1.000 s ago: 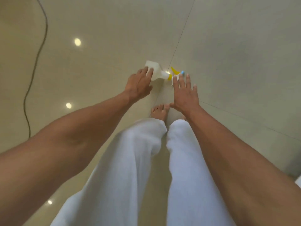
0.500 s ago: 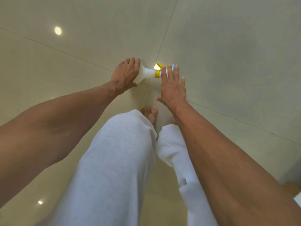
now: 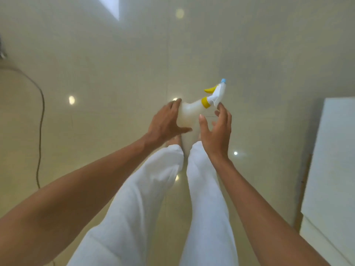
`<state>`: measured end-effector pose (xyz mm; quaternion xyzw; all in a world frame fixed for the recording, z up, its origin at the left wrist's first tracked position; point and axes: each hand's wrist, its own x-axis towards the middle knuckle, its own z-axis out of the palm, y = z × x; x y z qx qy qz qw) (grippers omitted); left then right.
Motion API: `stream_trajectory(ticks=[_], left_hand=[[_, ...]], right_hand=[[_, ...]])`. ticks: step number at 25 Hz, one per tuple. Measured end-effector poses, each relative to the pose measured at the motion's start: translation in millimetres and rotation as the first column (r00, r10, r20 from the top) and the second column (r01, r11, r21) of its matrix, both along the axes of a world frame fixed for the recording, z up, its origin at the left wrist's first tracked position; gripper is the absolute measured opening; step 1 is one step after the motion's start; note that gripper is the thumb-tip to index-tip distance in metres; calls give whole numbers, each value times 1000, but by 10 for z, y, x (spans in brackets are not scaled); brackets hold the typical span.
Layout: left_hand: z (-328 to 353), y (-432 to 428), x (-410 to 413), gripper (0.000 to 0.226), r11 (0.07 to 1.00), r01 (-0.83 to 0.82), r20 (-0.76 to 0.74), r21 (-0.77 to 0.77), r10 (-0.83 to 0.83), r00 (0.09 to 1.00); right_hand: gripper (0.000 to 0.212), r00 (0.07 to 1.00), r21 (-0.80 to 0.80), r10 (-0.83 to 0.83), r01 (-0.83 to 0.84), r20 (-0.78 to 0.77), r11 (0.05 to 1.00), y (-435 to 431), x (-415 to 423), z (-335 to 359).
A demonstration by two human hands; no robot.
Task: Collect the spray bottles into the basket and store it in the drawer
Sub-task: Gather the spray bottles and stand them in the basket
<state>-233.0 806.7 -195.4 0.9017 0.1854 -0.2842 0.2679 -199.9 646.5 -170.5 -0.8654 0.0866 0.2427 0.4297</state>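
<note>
The spray bottle (image 3: 189, 114), which a second ago lay on its side on the floor (image 3: 107, 60) under both reaching hands, is now lifted clear of the tiles, held above the person's feet with its yellow collar and white trigger head pointing up and to the right. The left hand (image 3: 165, 123) is wrapped around the translucent body, fingers over the far side and thumb along the near base, so the grasp has taken and carries the bottle's weight. The right hand (image 3: 216, 127), which was pressed flat beside the nozzle half a second ago, has come away: its fingers are spread and loose, holding nothing, one fingertip just beside the trigger head without clearly touching it. The view has also swung, bringing a white cabinet (image 3: 332, 160) into the right edge and a dark cable (image 3: 41, 120) along the left edge of the floor. Neither basket nor drawer shows here, so the pick-up of this bottle looks done, while dropping it into the basket is yet to come.
</note>
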Motion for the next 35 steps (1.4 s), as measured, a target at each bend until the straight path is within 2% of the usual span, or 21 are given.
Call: stream_trajectory(ticks=[1,3,6,10,12,14,16,19,21,23,27,35], left_hand=[[250,-192,49,110,998,53,28,-23,-52,998],[707,-621,136,111,983,162,76,-88,-156,985],[1279,-1241,254,110,929,333,181,-160,-304,935],[1932,-2314,258,113,824,499,245,-269,-443,863],[2214,-2974,201,115,754,563,259,-337,-501,826],[2484,-3708,101,110,687,616,274,-386,-552,788],[2652,-4401,36,106,580,719,348,-382,-631,694],[2738,-5375,23,105,408,855,500,-321,-693,519],[2702,-5923,90,99,321,895,554,-310,-704,444],[2592,-6398,208,96,245,910,546,-335,-737,399],[2207,-7062,421,86,250,899,508,-360,-755,414],[1530,-7875,550,73,397,858,382,-325,-775,503]], right_hand=[[53,989,59,-149,148,2,987,-102,8,291],[37,912,158,-408,399,34,904,-394,58,826],[22,770,185,-633,613,73,768,-990,40,1467],[21,604,277,-792,750,84,601,-2041,-287,2230],[20,515,308,-840,782,170,542,-2606,-517,2563],[19,380,324,-889,833,254,449,-3237,-798,2857],[22,225,344,-925,880,305,327,-3799,-1000,3047],[30,-16,402,-959,910,284,104,-4555,-1207,3097],[26,-122,408,-947,913,297,10,-4971,-1223,3066],[23,-164,334,-924,942,346,-42,-5332,-1174,2966],[21,-142,196,-880,979,452,-57,-5872,-956,2605],[29,-96,122,-893,991,441,-46,-6633,-671,1777]])
